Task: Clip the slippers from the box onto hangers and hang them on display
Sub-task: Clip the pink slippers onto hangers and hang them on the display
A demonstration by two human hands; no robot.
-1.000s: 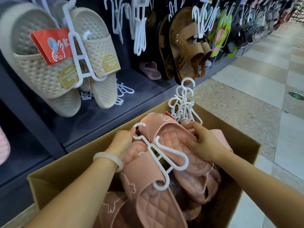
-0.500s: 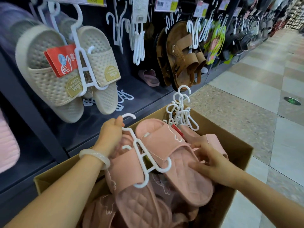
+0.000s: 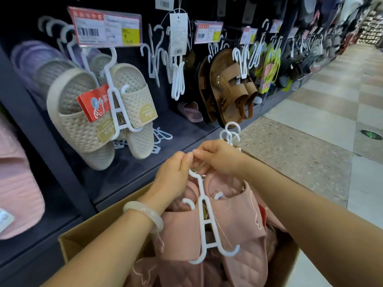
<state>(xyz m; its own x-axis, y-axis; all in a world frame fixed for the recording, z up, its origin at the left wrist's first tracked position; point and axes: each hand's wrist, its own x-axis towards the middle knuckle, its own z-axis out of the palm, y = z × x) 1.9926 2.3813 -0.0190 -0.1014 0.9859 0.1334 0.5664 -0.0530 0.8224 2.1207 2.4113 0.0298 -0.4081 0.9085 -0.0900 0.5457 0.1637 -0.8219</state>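
Both hands, left hand [image 3: 176, 175] and right hand [image 3: 217, 158], pinch the white hanger [image 3: 204, 220] hook; keep the pink slippers [image 3: 234, 220] level (both clipped) while lifting toward the display.

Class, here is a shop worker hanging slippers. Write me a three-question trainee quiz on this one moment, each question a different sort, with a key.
1. True or false: the pink slippers are already clipped on the white hanger.
2. Multiple choice: where do the left hand and right hand hold the hanger? A) at its bottom prongs B) at its top hook C) they do not touch it
3. Fill in: the beige slippers on the rack hang below a ____ tag with a barcode.

Key: 1 true; 2 B; 3 price
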